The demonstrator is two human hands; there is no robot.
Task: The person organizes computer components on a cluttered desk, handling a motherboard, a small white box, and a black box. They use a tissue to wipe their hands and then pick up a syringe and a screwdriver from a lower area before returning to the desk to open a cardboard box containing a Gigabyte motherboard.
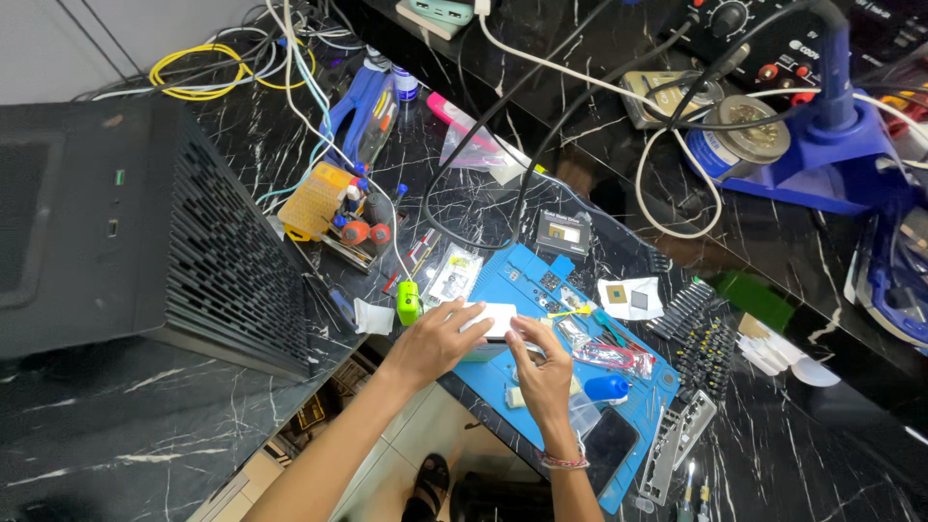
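Observation:
My left hand (pixel 437 340) is curled over the left end of a small white slab-shaped device (pixel 495 317) that rests on a blue work mat (pixel 527 275). My right hand (pixel 543 377) grips the same device from its near right side, thumb and fingers pinching its edge. A bead bracelet sits on my right wrist. The underside of the device is hidden by my fingers.
A black computer case (pixel 135 227) stands left. A green plug on a white cable (pixel 409 302), a yellow perfboard (pixel 314 198), a black phone (pixel 609 445), a blue capsule (pixel 606 388), screwdriver bits (pixel 698 333) and a blue soldering stand (pixel 822 145) surround the mat.

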